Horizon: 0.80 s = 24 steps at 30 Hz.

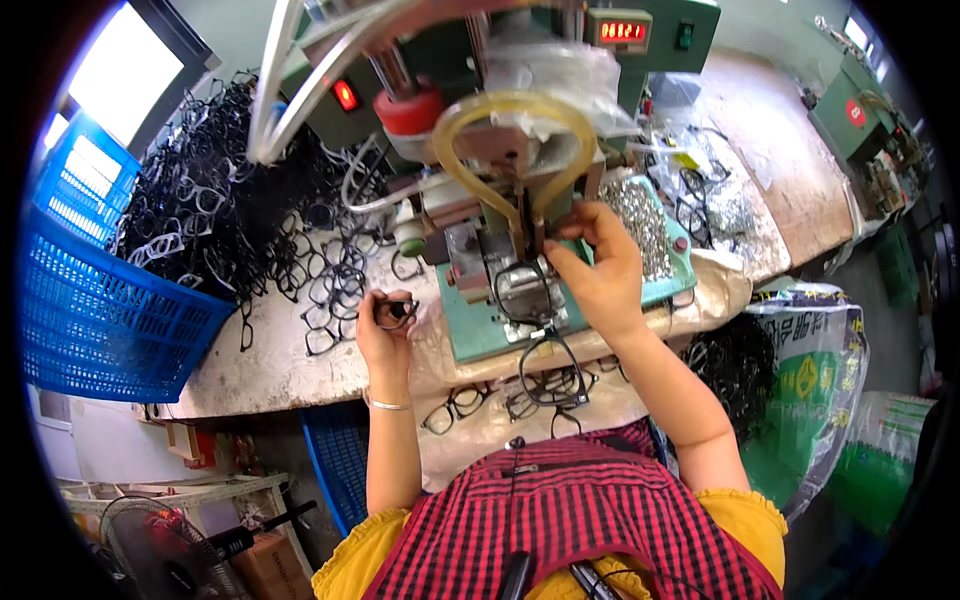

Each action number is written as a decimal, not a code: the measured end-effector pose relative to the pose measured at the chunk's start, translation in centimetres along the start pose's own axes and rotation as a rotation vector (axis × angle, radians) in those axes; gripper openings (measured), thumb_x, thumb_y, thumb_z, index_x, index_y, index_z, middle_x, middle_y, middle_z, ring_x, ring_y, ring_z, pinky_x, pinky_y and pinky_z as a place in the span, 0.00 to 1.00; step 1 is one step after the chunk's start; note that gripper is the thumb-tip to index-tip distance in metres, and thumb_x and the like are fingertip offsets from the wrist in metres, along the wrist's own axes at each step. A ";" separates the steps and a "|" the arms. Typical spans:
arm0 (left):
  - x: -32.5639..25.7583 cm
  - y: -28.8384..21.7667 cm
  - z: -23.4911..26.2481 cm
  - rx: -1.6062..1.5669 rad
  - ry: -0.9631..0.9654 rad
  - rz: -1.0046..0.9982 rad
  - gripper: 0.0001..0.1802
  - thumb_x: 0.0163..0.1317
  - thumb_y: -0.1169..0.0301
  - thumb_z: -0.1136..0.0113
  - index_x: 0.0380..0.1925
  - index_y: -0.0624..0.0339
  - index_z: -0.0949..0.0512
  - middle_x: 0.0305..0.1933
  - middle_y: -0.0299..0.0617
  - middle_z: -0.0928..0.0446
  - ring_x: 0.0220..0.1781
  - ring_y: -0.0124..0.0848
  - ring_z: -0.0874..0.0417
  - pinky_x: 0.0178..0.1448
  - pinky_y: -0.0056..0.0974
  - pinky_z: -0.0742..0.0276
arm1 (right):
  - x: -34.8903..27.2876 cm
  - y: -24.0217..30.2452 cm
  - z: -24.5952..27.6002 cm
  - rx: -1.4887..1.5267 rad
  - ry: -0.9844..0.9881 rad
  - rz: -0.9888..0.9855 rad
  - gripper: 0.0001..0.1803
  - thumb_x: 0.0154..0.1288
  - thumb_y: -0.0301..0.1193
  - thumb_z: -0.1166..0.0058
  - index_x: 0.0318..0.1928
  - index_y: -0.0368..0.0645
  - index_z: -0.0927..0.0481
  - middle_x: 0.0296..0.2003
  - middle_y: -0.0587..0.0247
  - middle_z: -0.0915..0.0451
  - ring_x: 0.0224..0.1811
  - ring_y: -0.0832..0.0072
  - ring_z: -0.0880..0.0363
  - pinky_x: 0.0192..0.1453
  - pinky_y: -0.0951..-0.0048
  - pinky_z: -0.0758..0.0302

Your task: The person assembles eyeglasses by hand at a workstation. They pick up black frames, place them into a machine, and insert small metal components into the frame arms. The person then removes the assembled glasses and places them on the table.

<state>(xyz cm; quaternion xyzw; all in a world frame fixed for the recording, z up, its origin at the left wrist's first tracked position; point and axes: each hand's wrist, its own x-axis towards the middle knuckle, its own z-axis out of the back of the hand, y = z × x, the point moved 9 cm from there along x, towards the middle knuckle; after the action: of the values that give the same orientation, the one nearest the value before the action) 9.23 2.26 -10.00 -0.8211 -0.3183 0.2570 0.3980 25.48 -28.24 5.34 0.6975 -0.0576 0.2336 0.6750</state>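
Note:
My left hand point(383, 335) is closed on a black eyeglass frame point(402, 316), in front of the bench press on the left. At the press point(520, 190), my right hand point(608, 265) has thumb and forefinger drawn together beside the tooling. What they pinch is too small or hidden to make out. Right by those fingertips, another black eyeglass frame point(552, 402) hangs tilted, one rim under the press head and the other over the front edge of the green base point(480, 345). A tray of small shiny metal parts point(686, 262) stands just right of my right hand.
Loose black frames point(330, 285) cover the bench's left side, beside a large heap point(200, 190) and a blue basket point(120, 310). More frames point(465, 400) lie on the sheet across my lap. A curved yellowish tube point(515, 103) arches over the press. Bagged frames point(735, 365) stand at right.

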 end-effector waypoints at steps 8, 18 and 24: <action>-13.4 -16.4 -21.8 0.355 0.479 -0.972 0.14 0.80 0.62 0.72 0.41 0.60 0.39 0.33 0.62 0.19 0.26 0.44 0.18 0.32 0.38 0.18 | -0.6 0.3 -2.2 0.407 0.123 -0.206 0.27 0.60 0.21 0.37 0.60 0.33 0.29 0.39 0.63 0.15 0.44 0.81 0.20 0.55 0.78 0.27; -15.3 -8.0 -21.9 0.339 0.791 0.043 0.12 0.77 0.64 0.63 0.42 0.61 0.35 0.31 0.66 0.18 0.23 0.42 0.18 0.31 0.38 0.19 | -1.7 2.1 1.5 0.001 0.314 -0.050 0.27 0.60 0.27 0.38 0.61 0.39 0.23 0.62 0.53 0.22 0.65 0.62 0.23 0.71 0.63 0.31; -16.5 3.5 -21.2 0.040 0.655 0.794 0.11 0.76 0.60 0.57 0.37 0.54 0.32 0.30 0.59 0.18 0.22 0.43 0.17 0.20 0.36 0.25 | -0.4 -6.1 8.0 -1.014 -0.039 0.233 0.11 0.56 0.31 0.33 0.39 0.43 0.14 0.53 0.44 0.20 0.67 0.45 0.29 0.68 0.51 0.30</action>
<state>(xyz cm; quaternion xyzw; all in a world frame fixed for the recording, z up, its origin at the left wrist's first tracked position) 13.64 -21.79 1.62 -0.9084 0.1642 0.1236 0.3641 29.57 -35.58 -0.23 0.2761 -0.2534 0.2370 0.8963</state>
